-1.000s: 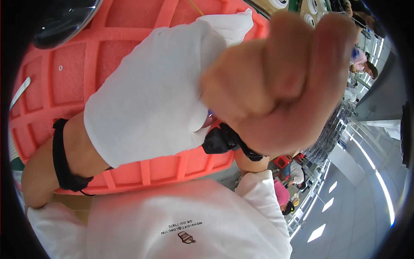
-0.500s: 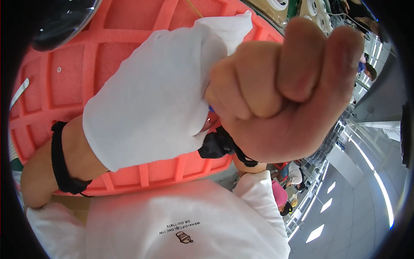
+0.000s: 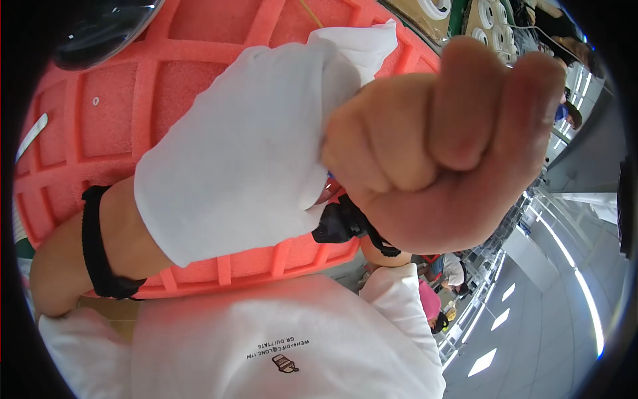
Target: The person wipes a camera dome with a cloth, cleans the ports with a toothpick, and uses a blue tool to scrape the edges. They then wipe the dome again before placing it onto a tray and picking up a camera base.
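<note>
My left hand (image 3: pixel 246 153) wears a white cloth glove whose loose cuff ends above the wrist. Its knuckles look bent, and a piece of white cloth (image 3: pixel 372 50) sticks out past them. Close to the camera, my bare right hand (image 3: pixel 438 153) is closed with curled fingers, overlapping the gloved fingertips. Whatever it pinches, if anything, is hidden. A small shiny reddish thing with some blue (image 3: pixel 329 189) shows between the two hands, too covered to name. Black straps circle both wrists; a black device (image 3: pixel 339 223) is on the right one.
Below the hands lies a red foam tray (image 3: pixel 113 146) with square pockets, with a small white ring (image 3: pixel 95 102) on it. A dark glossy round object (image 3: pixel 103 33) sits at the upper left. White ring-shaped parts (image 3: pixel 488 20) lie beyond the tray. Other people (image 3: pixel 455 272) are in the background.
Both hands hold nearly the same pose. They have shifted slightly to the right in the picture, and the right hand sits a little lower; the tray has also shifted slightly in view.
</note>
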Motion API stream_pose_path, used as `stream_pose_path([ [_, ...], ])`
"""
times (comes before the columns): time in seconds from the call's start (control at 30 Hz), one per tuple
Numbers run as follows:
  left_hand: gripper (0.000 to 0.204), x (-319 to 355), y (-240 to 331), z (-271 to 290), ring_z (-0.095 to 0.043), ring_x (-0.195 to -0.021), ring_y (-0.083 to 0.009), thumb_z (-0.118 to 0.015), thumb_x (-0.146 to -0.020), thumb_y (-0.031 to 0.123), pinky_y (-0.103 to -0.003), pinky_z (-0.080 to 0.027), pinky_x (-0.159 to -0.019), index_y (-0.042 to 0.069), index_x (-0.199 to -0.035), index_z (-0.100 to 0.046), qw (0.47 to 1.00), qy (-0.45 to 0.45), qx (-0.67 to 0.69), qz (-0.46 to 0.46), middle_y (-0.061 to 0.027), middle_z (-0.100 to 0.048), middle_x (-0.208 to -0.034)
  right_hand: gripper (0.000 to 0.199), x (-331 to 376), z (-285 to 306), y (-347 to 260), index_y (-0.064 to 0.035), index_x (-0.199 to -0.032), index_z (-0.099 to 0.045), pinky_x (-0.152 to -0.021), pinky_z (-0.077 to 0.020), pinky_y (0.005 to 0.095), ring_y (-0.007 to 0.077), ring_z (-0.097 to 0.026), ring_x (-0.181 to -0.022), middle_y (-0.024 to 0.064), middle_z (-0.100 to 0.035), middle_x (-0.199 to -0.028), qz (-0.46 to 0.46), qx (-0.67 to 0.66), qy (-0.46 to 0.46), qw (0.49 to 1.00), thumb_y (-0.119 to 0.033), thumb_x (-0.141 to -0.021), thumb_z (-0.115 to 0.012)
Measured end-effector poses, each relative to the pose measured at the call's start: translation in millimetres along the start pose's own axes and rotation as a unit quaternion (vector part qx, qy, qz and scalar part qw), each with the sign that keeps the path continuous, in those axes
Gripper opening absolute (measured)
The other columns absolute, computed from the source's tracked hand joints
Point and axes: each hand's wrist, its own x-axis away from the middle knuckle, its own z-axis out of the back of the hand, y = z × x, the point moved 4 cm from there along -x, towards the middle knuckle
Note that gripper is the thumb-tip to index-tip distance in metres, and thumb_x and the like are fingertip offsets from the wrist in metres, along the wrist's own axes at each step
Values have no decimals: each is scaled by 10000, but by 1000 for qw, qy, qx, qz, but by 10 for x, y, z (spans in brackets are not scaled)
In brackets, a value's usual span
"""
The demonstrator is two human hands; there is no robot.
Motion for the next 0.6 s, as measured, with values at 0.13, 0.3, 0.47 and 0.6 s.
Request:
stream_pose_path([
  [0.13, 474, -5, -11, -7, -555, -945, -401, -808, -654, 118, -468, -481, -809, 38, -1064, -584, 996, -22, 81, 43, -169, -586, -1058, 470, 26, 136, 54, -152, -754, -306, -386, -179, 268, 104, -204, -446, -23, -277, -563, -8, -50, 21, 998, -445, -1108, -208],
  [0.3, 474, -30, 38, 20, -562, -918, -398, -803, -657, 126, -464, -482, -804, 42, -1064, -577, 996, 68, 51, 16, -166, -597, -1047, 472, 68, 244, 20, -152, -752, -312, -384, -174, 269, 100, -191, -437, -25, -266, -557, 56, -10, 108, 993, -442, -1109, -207],
  [0.47, 559, -6, 31, 54, -567, -999, -395, -800, -663, 125, -476, -484, -839, 51, -1164, -563, 999, -26, 23, 16, -177, -589, -1118, 491, 47, -44, 57, -150, -746, -322, -377, -165, 270, 91, -201, -414, -32, -266, -538, 43, 48, 29, 997, -453, -1107, -182],
  [0.6, 553, -62, 64, 47, -574, -1027, -384, -799, -675, 130, -497, -484, -867, 65, -1175, -570, 999, -30, 3, -11, -152, -614, -1103, 407, 83, 110, 11, -119, -762, -373, -397, -195, 277, 88, -228, -425, -45, -306, -563, 0, -123, -8, 992, -362, -1087, -340],
])
